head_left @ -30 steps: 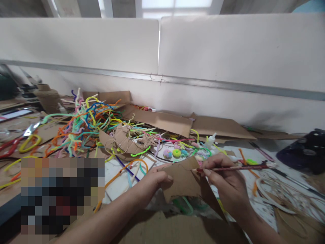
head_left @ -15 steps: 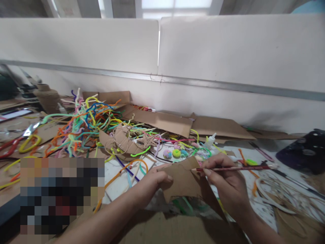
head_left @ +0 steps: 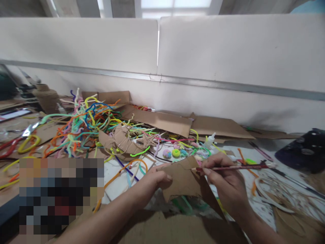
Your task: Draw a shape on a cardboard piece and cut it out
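My left hand (head_left: 149, 184) grips a piece of cardboard (head_left: 181, 179) by its left edge, thumb on top and the other fingers hidden beneath. A pencil (head_left: 236, 167) lies pinched in my right hand (head_left: 227, 184), its sharpened tip at the upper right part of the cardboard. Faint curved lines show along the cardboard's upper edge. Just past it are small pom-pom-like pieces (head_left: 167, 153) and a yellow-green ring (head_left: 176, 153). To the left rest a cardboard crescent (head_left: 127, 140) and a twine-wrapped star (head_left: 147, 140).
A heap of coloured pipe cleaners (head_left: 83, 125) spreads over the left side, near scissors (head_left: 27, 144). Flat cardboard strips (head_left: 159, 121) lean along the white partition (head_left: 228, 51). A white glue bottle (head_left: 210, 140) stands behind my right hand. Loose cord (head_left: 284, 196) and a dark spotted object (head_left: 302, 150) lie at right.
The view has shifted very slightly. Both hands, the cardboard and the pencil keep nearly the same position.
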A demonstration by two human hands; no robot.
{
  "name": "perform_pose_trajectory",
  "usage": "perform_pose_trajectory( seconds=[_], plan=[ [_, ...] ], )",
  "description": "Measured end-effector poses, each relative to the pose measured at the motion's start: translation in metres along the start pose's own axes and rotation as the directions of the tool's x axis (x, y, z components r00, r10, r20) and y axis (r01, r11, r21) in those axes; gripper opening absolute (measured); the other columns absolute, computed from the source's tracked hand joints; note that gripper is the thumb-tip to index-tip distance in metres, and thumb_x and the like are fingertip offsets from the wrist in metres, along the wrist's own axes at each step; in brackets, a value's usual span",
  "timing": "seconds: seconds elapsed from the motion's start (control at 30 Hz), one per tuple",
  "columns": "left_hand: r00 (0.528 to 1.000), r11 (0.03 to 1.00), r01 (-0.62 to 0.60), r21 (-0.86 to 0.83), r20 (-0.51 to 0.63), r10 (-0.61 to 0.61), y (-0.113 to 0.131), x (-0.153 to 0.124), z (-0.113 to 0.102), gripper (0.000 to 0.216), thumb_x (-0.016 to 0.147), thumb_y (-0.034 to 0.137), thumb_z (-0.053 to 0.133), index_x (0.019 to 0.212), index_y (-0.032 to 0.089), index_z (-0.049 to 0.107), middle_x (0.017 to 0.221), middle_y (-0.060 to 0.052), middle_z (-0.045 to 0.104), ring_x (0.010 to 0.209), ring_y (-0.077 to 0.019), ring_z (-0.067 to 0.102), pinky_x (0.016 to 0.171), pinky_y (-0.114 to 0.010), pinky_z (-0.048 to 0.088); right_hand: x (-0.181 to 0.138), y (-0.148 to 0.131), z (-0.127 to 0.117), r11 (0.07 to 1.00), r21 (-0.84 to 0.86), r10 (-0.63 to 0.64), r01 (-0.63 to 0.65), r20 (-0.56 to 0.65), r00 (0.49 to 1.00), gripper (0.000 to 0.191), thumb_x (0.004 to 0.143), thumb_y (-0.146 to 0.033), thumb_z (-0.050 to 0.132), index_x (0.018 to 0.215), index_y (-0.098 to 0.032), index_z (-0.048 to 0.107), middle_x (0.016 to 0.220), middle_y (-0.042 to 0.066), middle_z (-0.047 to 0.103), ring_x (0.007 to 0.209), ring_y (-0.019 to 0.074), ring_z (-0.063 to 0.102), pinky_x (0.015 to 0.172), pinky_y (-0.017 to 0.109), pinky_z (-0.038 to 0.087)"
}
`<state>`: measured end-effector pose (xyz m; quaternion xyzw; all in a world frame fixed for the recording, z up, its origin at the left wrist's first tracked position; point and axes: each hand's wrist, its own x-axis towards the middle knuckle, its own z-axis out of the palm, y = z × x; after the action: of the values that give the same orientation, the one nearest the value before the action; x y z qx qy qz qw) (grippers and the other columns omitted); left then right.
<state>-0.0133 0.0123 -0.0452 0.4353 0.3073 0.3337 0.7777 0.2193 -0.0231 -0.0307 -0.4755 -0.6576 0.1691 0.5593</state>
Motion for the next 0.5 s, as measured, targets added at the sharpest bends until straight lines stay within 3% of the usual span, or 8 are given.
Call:
perform_pose_trajectory(
  seconds=[0.5],
  plan=[
    [0.998,1.0,0.027,-0.015,-0.059,-0.027,0.0022,-0.0007,0.0034,0.039,0.056,0.031,0.067,0.091,0.015,0.074,0.084,-0.007,0.07,0.079,-0.0204,0.062,0.072,-0.029,0.045,0.0012,-0.0071,0.0068,0.999,0.042,0.03,-0.027,-0.076,0.997,0.014,0.091,-0.016,0.062,0.082,-0.027,0.063,0.073,-0.006,0.06,0.06,0.0131,0.05,0.054,0.025,0.041]
  ],
)
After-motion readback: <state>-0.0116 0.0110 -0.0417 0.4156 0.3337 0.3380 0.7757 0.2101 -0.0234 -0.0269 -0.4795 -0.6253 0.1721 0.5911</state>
